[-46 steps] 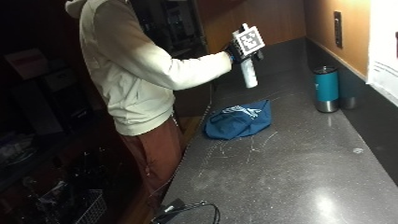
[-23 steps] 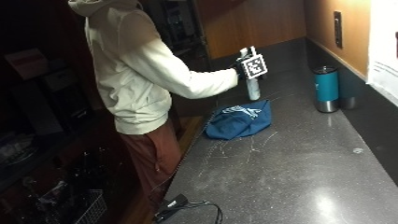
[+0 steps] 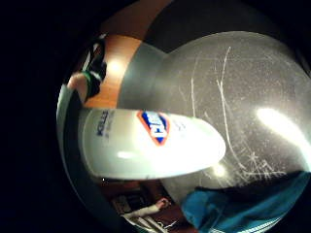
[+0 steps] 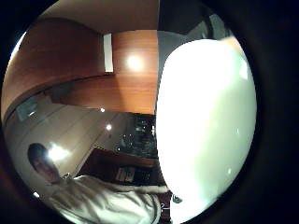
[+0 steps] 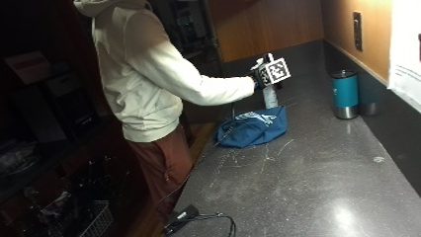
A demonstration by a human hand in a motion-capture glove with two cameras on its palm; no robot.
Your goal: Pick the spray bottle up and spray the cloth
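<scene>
From across the room the gloved right hand (image 5: 261,79) grasps the white spray bottle (image 5: 270,96) upright, just behind the blue cloth (image 5: 253,128) on the dark table (image 5: 309,182); a teal tumbler (image 5: 345,94) stands well apart. Little-finger palm view – bottle (image 3: 146,143) close, cloth (image 3: 238,208) beside it; thumb palm view – bottle (image 4: 205,126) fills one side.

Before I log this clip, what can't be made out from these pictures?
- Outside view: the right hand and its fingers on the spray bottle are hidden by the marker; the nozzle cannot be seen.
- Thumb side palm view: the bottle is washed out by glare, so no label reads.
- Little finger side palm view: the blue cloth is cut off by the edge.
- No spray mist shows anywhere.
</scene>
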